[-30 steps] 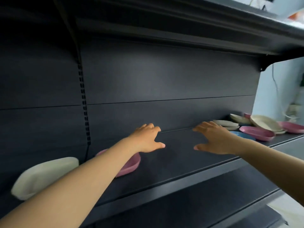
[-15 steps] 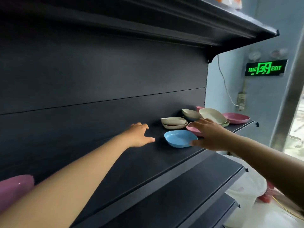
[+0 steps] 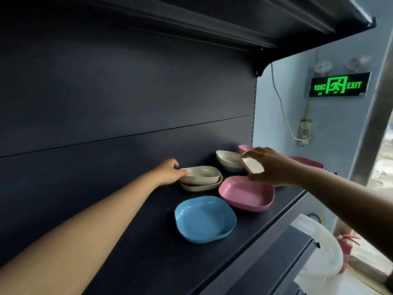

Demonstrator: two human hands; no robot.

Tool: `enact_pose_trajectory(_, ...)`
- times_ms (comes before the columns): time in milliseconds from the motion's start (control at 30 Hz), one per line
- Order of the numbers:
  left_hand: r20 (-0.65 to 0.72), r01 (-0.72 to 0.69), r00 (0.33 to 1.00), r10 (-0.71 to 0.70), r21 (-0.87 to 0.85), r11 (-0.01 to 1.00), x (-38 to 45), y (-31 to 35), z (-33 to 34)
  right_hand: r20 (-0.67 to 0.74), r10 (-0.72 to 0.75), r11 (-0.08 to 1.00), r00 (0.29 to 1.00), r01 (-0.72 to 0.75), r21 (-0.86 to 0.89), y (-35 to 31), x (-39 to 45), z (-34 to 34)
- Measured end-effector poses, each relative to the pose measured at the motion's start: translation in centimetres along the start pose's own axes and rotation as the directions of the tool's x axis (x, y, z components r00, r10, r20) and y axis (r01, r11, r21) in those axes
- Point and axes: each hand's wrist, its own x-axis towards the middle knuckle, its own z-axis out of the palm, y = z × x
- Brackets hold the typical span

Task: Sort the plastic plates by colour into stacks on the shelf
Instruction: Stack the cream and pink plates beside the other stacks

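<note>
The left hand (image 3: 168, 170) lay at the rim of the upper cream plate (image 3: 201, 174), thumb pressed on its edge, the other fingers hidden behind — whether they clamped it could not be told. That plate sat nested on a second cream plate (image 3: 200, 186). The right hand (image 3: 269, 167) held a tilted cream plate (image 3: 253, 165), fingers curled round its rim, above the pink plate (image 3: 247, 193). A blue plate (image 3: 205, 219) lay nearest on the shelf (image 3: 148, 252); more cream and pink plates stood behind. The plates were judged light, stiff and smooth — best taken by the raised rim, thumb inside.
</note>
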Motion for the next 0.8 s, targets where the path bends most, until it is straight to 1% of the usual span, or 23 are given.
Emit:
enact_pose_trajectory(100,-0.029,0.059,0.998,-0.062,-0.072,0.996,2.9,0.3,1.3,0.046,0.0,0.998,0.999,-0.003,0.067,3.1,2.6,0.2)
enact_pose_trajectory(200,0.004,0.192,0.981,-0.193,-0.105,0.976,5.2,0.4,2.3,0.121,-0.031,0.993,0.992,0.016,0.121,6.8,5.9,0.6)
enact_pose_trajectory(300,0.049,0.352,0.936,-0.349,-0.145,0.925,7.2,0.2,3.3,0.238,-0.08,0.987,0.968,0.043,0.157,10.5,9.7,1.6)
enact_pose_trajectory(400,0.079,0.461,0.887,-0.455,-0.18,0.869,8.7,0.3,4.1,0.303,-0.131,0.981,0.944,0.08,0.177,14.0,13.5,3.7)
enact_pose_trajectory(500,0.072,0.528,0.849,-0.523,-0.113,0.842,9.5,0.8,4.7,0.322,-0.197,0.969,0.926,0.134,0.208,16.4,16.5,5.7)
enact_pose_trajectory(600,0.063,0.589,0.808,-0.585,-0.08,0.804,9.6,1.1,4.7,0.344,-0.239,0.947,0.908,0.14,0.287,17.9,18.8,7.2)
enact_pose_trajectory(667,0.047,0.624,0.781,-0.622,-0.098,0.775,9.5,1.2,4.7,0.362,-0.289,0.923,0.886,0.157,0.353,18.3,19.9,7.8)
enact_pose_trajectory(733,0.032,0.65,0.756,-0.653,-0.148,0.745,9.3,1.1,4.8,0.387,-0.32,0.895,0.865,0.142,0.423,18.4,20.4,8.2)
enact_pose_trajectory(800,0.014,0.659,0.741,-0.672,-0.207,0.723,9.1,1.1,5.0,0.356,-0.323,0.897,0.877,0.165,0.41,18.5,21.0,8.7)
